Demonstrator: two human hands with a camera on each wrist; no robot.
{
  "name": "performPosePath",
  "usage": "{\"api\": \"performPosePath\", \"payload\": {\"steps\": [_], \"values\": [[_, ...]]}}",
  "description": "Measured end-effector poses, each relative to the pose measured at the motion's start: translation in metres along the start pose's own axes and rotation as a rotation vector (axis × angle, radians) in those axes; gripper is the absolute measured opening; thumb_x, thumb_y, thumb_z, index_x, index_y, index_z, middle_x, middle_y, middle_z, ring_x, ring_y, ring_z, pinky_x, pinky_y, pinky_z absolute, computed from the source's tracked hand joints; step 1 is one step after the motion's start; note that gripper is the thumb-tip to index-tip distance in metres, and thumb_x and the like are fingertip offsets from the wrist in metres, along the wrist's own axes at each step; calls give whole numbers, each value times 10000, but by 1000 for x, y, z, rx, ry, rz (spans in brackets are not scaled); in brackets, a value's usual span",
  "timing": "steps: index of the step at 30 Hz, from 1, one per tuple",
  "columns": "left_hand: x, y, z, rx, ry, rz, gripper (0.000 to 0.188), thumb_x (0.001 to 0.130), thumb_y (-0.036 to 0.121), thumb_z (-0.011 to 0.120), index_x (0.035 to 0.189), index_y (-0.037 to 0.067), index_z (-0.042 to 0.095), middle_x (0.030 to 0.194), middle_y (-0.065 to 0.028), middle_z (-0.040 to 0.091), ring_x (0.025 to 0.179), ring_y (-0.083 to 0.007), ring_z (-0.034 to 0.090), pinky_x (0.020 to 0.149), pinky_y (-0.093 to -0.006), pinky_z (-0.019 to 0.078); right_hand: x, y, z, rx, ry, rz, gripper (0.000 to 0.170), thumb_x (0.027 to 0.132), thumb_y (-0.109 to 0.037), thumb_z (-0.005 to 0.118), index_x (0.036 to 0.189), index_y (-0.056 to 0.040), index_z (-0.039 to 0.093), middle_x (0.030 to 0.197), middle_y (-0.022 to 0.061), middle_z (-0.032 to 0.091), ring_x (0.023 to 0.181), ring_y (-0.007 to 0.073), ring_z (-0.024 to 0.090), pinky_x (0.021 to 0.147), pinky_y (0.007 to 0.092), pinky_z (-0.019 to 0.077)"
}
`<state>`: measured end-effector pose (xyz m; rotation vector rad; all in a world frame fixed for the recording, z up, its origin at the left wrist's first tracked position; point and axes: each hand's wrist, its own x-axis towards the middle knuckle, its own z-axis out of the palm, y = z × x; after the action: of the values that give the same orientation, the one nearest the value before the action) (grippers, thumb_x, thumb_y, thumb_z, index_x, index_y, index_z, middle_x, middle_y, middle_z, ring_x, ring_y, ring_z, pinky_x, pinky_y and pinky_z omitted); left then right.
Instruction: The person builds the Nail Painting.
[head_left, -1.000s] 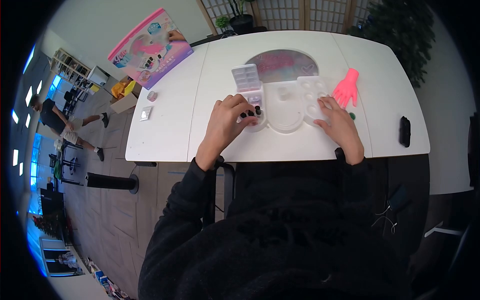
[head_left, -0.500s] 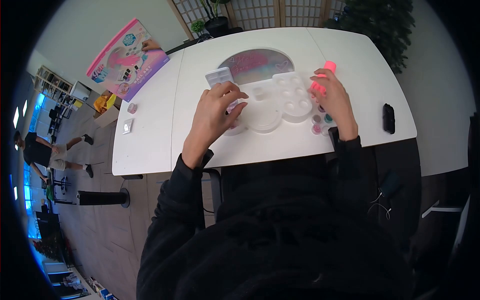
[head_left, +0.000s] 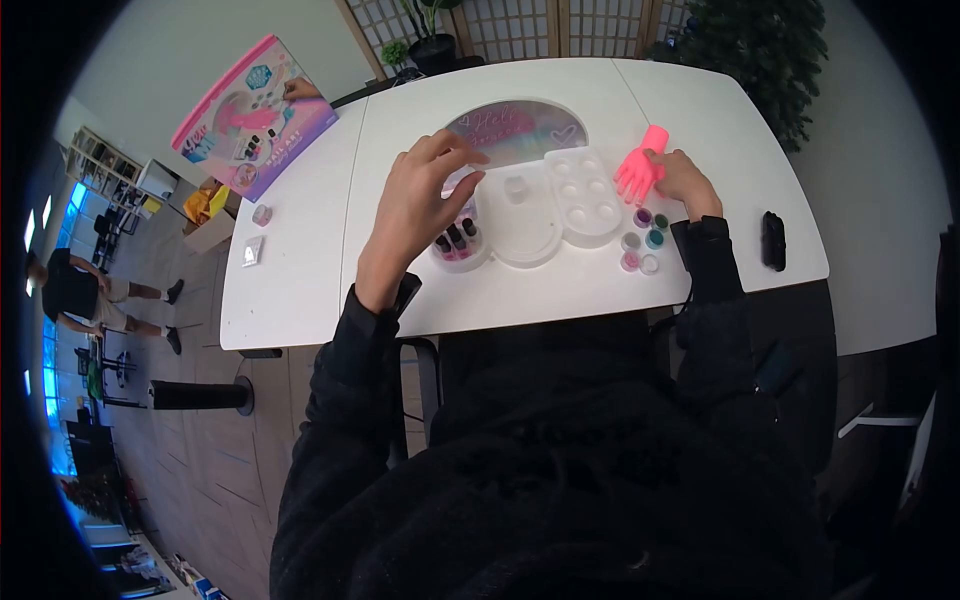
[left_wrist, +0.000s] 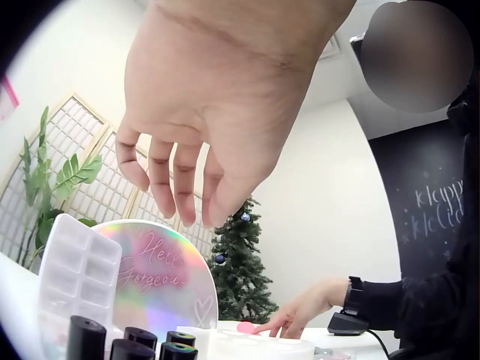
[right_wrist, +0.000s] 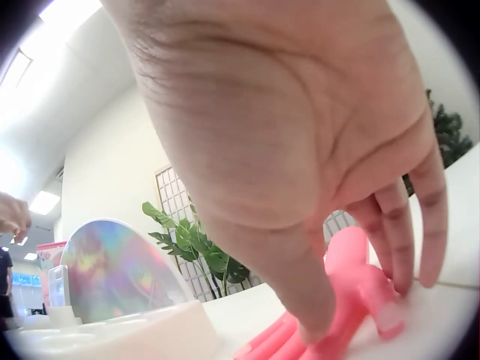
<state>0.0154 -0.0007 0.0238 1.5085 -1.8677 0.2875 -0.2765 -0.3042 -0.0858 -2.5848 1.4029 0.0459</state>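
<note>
My left hand [head_left: 425, 195] hovers above the left side of a white tray [head_left: 520, 235], fingers bent loosely and holding nothing. Below it, several black-capped nail polish bottles [head_left: 457, 237] stand in the tray's rounded left end. At the right, my right hand [head_left: 688, 180] is at a pink model hand [head_left: 637, 178] that lies on the table. In the right wrist view the thumb lies over the model hand [right_wrist: 349, 292], while the fingers reach down straight on its far side. A clear lidded box [left_wrist: 81, 274] stands propped up behind the bottles.
Several small glitter pots [head_left: 630, 241] lie right of the tray's six-well palette [head_left: 583, 195]. A half-round shiny panel [head_left: 520, 130] is at the back. A black case [head_left: 773, 241] lies far right; a nail art box [head_left: 255, 120] stands far left. A person [head_left: 75, 290] is across the room.
My right hand has gone from the palette, past the glitter pots, to the pink model hand. My left hand has lifted off the polish bottles and risen. The head view has shifted.
</note>
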Motion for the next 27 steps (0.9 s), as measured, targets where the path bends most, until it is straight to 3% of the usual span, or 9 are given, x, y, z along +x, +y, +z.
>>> {"api": "performPosePath", "payload": {"steps": [4, 7, 9, 12, 19, 21, 22, 23, 27], "values": [[0, 2, 4, -15, -16, -5, 144, 853, 78, 780, 993, 56, 757, 998, -86, 677, 915, -310, 659, 778, -424, 529, 3, -1, 3, 69, 58, 68, 812, 824, -40, 709, 1564, -295, 491, 1307, 240, 614, 1153, 392, 664, 963, 420, 561], [-2, 2, 6, -13, -28, -16, 140, 859, 85, 778, 996, 60, 760, 1014, -76, 676, 923, -300, 657, 794, -421, 521, 3, -3, 3, 51, 98, 32, 810, 828, -27, 705, 1569, -268, 485, 1194, 213, 695, 1027, 337, 718, 886, 404, 592], [-3, 1, 8, -6, -33, -19, 139, 862, 88, 777, 997, 62, 762, 1022, -72, 676, 928, -294, 657, 803, -420, 516, -12, -19, -12, 320, -1, 181, 797, 835, -46, 688, 1582, -211, 463, 1055, 191, 744, 853, 287, 749, 774, 369, 618], [-4, 1, 8, -8, -47, -40, 139, 866, 95, 774, 1002, 67, 764, 1037, -68, 676, 935, -288, 656, 818, -420, 509, -12, -21, -11, 214, 67, 199, 810, 829, -93, 693, 1594, -157, 435, 998, 168, 749, 737, 244, 740, 683, 337, 620], [-4, 2, 9, -5, -41, -43, 140, 876, 91, 766, 1015, 72, 765, 1039, -72, 681, 948, -288, 673, 812, -416, 529, -11, 1, -6, 276, 99, 273, 862, 808, -166, 735, 1606, -146, 410, 1013, 165, 749, 710, 221, 732, 659, 326, 620], [-5, 7, 10, 3, -39, -40, 138, 878, 87, 762, 1015, 74, 765, 1036, -76, 684, 935, -287, 681, 799, -409, 538, -16, 7, -3, 418, 119, 315, 712, 772, -158, 728, 1470, -143, 589, 875, 121, 736, 703, 229, 730, 629, 342, 593], [-4, 12, 10, -57, -71, -105, 151, 884, 75, 754, 1034, 63, 761, 1036, -91, 684, 936, -286, 682, 809, -396, 548, -19, 9, -5, 419, 120, 317, 712, 772, -158, 728, 1470, -143, 589, 875, 121, 736, 703, 229, 730, 629, 342, 593], [-4, 16, 10, -115, -102, -170, 165, 889, 63, 746, 1054, 51, 756, 1036, -106, 684, 937, -284, 683, 820, -383, 557, -23, 13, -7, 457, 108, 289, 608, 769, -179, 745, 1368, -123, 658, 853, 120, 730, 694, 227, 725, 628, 344, 586], [-1, 26, 16, -125, -146, -169, 160, 911, 58, 732, 1068, 34, 750, 1030, -109, 685, 907, -259, 687, 780, -356, 567, -60, -7, -38, 413, 141, 153, 359, 774, -259, 785, 1088, -84, 780, 797, 134, 717, 706, 264, 721, 668, 374, 573]]}}
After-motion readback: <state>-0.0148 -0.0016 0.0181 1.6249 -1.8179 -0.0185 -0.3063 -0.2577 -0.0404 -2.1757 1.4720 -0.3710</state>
